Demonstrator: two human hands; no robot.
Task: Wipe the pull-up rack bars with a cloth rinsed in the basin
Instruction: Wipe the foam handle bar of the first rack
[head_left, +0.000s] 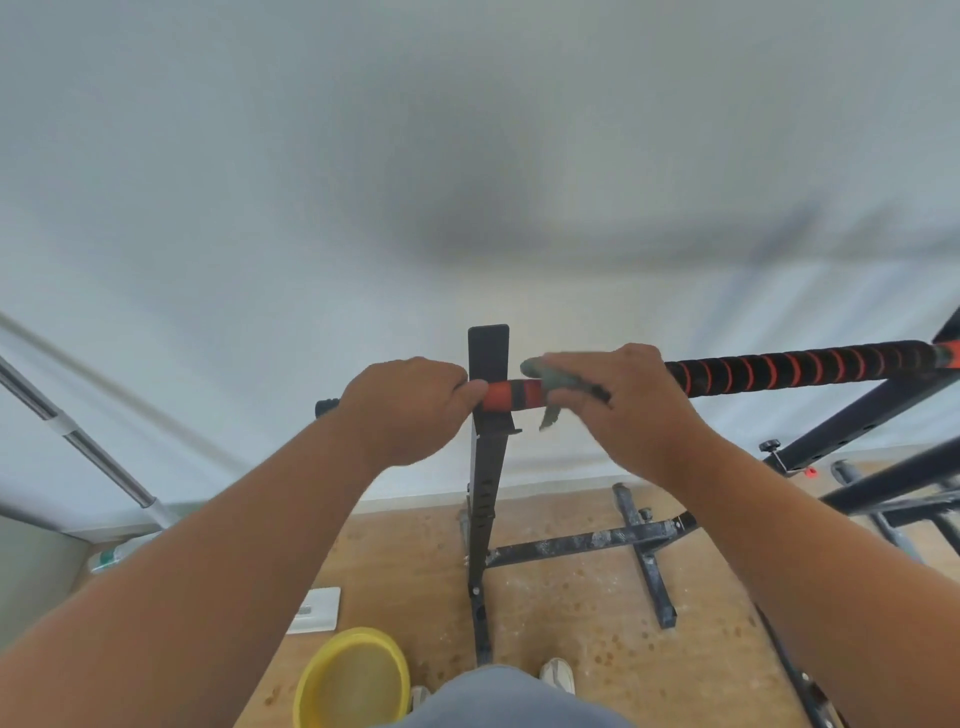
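Head view: left hand (410, 410) is gripping the bar (800, 366) (steadying), right hand (631, 402) is pinching the cloth (553, 379) around it; a loose corner risks slipping off.

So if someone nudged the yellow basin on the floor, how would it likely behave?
The yellow basin looks like thin plastic, so probably light and easy to slide across the wooden floor. Its wide, low shape suggests it would skid rather than tip. Whether it holds water cannot be told; if so, it might slosh.
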